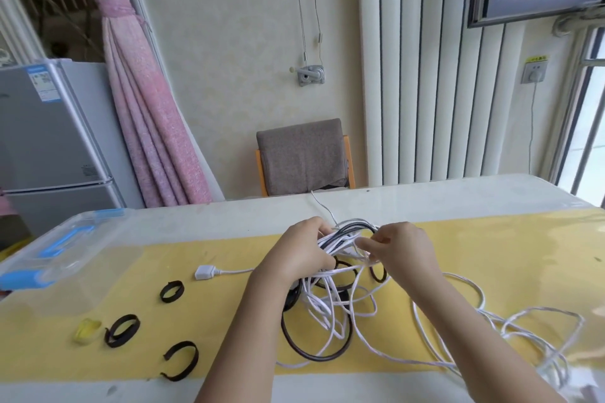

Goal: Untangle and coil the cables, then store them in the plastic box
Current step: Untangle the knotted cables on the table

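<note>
Tangled white and black cables [330, 298] — closed clear plastic box [62, 258] left.

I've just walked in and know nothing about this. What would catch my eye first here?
First, the tangle of white and black cables in the middle of the yellow mat, with the left hand and right hand both gripping its top. Next, the clear box with blue latches at the far left, and black straps lying on the mat in front of it.
</note>
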